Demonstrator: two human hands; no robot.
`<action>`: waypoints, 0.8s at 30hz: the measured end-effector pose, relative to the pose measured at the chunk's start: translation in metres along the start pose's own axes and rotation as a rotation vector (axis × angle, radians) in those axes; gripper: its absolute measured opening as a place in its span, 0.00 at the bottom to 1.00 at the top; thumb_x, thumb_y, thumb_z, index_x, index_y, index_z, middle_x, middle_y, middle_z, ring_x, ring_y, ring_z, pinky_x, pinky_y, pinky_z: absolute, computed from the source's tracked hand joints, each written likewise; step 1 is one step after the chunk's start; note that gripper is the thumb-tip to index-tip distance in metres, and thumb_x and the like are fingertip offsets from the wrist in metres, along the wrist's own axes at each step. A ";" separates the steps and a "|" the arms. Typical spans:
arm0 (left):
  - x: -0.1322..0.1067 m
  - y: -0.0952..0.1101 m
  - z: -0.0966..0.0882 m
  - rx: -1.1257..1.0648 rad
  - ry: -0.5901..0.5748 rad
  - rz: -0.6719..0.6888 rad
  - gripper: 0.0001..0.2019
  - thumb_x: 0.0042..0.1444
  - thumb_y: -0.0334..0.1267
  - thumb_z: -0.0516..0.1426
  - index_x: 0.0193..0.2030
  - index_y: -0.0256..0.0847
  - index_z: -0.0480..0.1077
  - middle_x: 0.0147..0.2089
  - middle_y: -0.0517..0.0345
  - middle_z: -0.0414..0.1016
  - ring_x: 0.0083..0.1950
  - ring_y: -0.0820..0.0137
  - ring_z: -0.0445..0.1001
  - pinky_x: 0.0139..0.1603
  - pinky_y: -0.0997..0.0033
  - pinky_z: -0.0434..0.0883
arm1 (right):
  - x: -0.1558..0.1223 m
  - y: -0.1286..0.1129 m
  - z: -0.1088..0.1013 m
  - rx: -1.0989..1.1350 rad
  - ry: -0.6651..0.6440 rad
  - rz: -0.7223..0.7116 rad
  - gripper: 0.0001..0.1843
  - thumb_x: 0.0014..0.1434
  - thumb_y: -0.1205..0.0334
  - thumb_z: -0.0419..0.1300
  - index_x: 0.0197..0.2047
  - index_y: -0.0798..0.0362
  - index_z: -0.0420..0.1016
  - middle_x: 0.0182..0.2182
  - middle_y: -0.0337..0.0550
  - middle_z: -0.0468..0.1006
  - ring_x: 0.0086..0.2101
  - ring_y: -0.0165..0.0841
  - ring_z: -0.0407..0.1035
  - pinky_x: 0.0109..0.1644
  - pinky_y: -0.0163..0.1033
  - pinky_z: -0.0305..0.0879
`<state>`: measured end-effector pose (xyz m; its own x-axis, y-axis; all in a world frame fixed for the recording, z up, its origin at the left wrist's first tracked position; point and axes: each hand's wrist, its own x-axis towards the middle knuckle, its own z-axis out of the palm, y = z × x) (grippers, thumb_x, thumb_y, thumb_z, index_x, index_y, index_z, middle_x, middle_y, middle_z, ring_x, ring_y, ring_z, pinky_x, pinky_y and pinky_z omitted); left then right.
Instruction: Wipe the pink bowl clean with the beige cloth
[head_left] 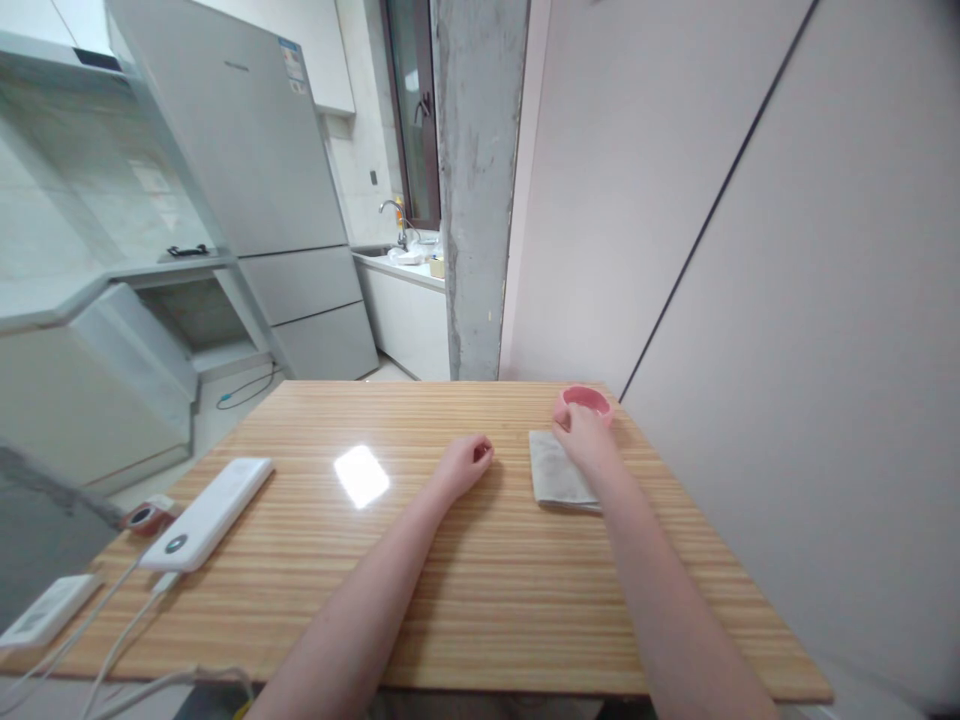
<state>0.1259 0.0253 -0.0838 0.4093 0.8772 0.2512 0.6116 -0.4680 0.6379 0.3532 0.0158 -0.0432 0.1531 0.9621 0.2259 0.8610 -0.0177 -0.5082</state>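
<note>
My left hand is closed in a loose curl over the middle of the table, with a dark hollow showing between the fingers and no object visible there. Farther right, my right hand is closed, its thumb and fingers pressed together in front of a pink bowl. Whether those fingers touch the bowl or pinch something small cannot be made out. Under the right hand and wrist lies a folded grey cloth, partly covered by the forearm. The bowl stands at the table's far right corner, just behind the cloth.
On the left of the wooden table lie a white power bank with cables, a white box-like item and a reddish roll. A pale wall runs along the right side. A fridge and sink counter stand beyond.
</note>
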 end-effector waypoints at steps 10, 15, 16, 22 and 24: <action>0.000 0.000 -0.002 0.005 -0.090 0.043 0.10 0.55 0.35 0.50 0.32 0.38 0.72 0.32 0.55 0.75 0.33 0.70 0.69 0.35 0.72 0.63 | -0.027 -0.052 0.069 -0.214 -0.102 -0.211 0.18 0.63 0.66 0.46 0.54 0.55 0.68 0.56 0.55 0.66 0.57 0.41 0.59 0.60 0.47 0.53; 0.000 0.000 -0.002 0.046 -0.075 0.039 0.10 0.56 0.37 0.50 0.31 0.39 0.71 0.30 0.57 0.73 0.31 0.71 0.67 0.32 0.73 0.60 | -0.025 -0.035 0.044 -0.384 -0.179 -0.033 0.19 0.62 0.73 0.43 0.48 0.54 0.70 0.47 0.58 0.71 0.50 0.43 0.65 0.49 0.46 0.60; 0.000 0.000 -0.001 0.049 -0.076 0.039 0.10 0.56 0.37 0.50 0.31 0.39 0.71 0.30 0.57 0.73 0.31 0.71 0.67 0.32 0.73 0.60 | -0.026 -0.033 0.039 -0.400 -0.170 0.013 0.19 0.62 0.73 0.43 0.48 0.54 0.70 0.47 0.58 0.70 0.50 0.44 0.64 0.49 0.47 0.61; 0.000 0.000 0.000 0.081 -0.090 0.034 0.10 0.56 0.37 0.50 0.32 0.39 0.72 0.31 0.55 0.74 0.32 0.69 0.69 0.33 0.72 0.63 | -0.026 -0.038 0.032 -0.372 -0.123 0.066 0.18 0.59 0.73 0.45 0.46 0.59 0.73 0.46 0.63 0.70 0.50 0.49 0.64 0.51 0.52 0.60; 0.000 -0.002 0.001 0.092 -0.095 0.036 0.09 0.55 0.36 0.51 0.33 0.39 0.72 0.32 0.54 0.76 0.33 0.68 0.71 0.34 0.71 0.64 | -0.028 -0.047 0.044 -0.207 -0.101 -0.101 0.19 0.56 0.73 0.49 0.49 0.58 0.71 0.48 0.60 0.70 0.52 0.46 0.63 0.57 0.51 0.57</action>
<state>0.1253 0.0256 -0.0855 0.4918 0.8474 0.2002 0.6528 -0.5110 0.5592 0.2873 0.0016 -0.0618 0.0213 0.9839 0.1772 0.9520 0.0341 -0.3042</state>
